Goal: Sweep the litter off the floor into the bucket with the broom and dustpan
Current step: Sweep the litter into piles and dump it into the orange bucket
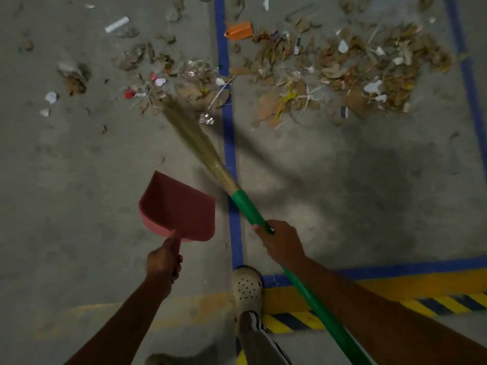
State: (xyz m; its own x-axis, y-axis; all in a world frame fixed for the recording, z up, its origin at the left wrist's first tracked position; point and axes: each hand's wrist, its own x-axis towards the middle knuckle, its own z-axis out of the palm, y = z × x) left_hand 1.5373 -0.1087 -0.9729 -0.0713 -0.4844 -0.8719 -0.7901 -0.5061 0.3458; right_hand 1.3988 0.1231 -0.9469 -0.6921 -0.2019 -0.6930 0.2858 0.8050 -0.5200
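Litter is all over the far part of the concrete floor: mostly brown leaves and cardboard scraps, with white paper bits, some clear plastic wrap and an orange piece mixed in. A blue line runs straight through it, with the thicker pile on the right side and a looser scatter on the left. The broom has a green handle, and the right hand is wrapped tight around it partway down. Its bristles look blurry and reach up-left across the blue line to the near edge of the left scatter. The red dustpan is just left of the broom, well short of the litter, mouth pointing away. The left hand is clenched on its handle with one finger stretched toward the pan. Can't tell if the pan touches the floor. A white clog stands on the blue line between the arms, next to yellow-black hazard striping.
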